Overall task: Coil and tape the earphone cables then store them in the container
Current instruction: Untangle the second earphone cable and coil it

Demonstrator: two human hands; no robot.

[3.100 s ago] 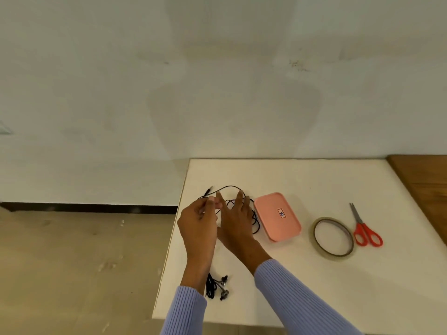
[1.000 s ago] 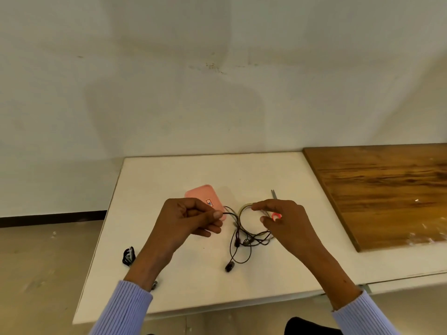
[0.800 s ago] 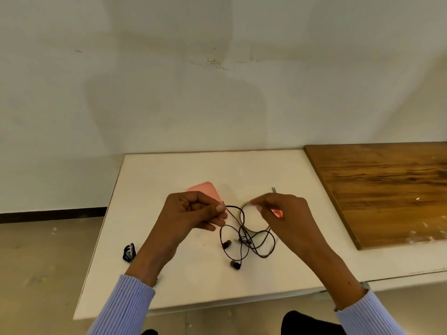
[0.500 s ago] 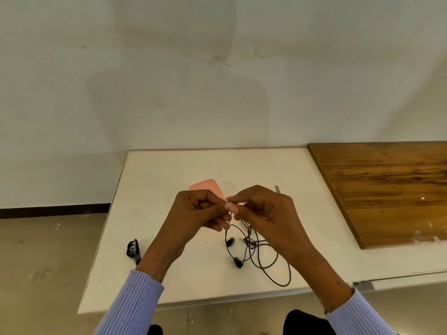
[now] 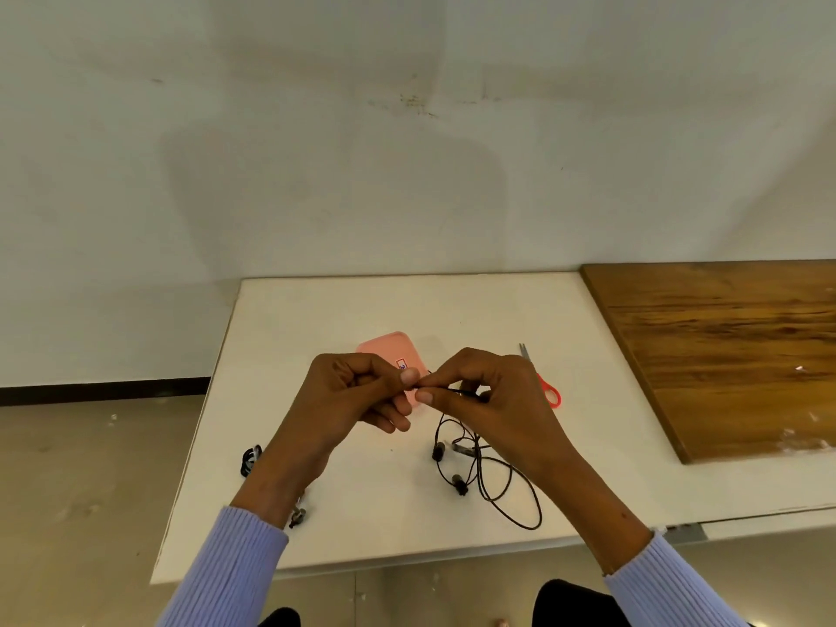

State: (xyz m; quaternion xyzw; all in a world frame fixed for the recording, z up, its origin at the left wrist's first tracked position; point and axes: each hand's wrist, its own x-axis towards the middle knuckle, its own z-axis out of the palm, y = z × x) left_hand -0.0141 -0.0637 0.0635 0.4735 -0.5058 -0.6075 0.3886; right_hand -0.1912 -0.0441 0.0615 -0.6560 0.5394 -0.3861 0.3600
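My left hand [image 5: 348, 400] and my right hand [image 5: 493, 400] meet above the white table [image 5: 316, 319], both pinching one end of a black earphone cable [image 5: 497, 486]. The rest of that cable hangs in loose loops below my right hand, with two earbuds dangling near the table. A pink container [image 5: 389, 348] with its lid on lies just behind my hands, partly hidden. A second black earphone set [image 5: 251, 461], bundled, lies to the left by my left forearm. The tape roll is hidden behind my right hand.
Red-handled scissors [image 5: 547, 391] lie right of my right hand, partly covered. A wooden tabletop [image 5: 733, 350] adjoins the white table on the right. The table's left and front edges drop to a beige floor. A white wall stands behind.
My hands have come together from about a hand's width apart and now pinch the cable at one point. The loops have dropped lower and longer below my right hand.
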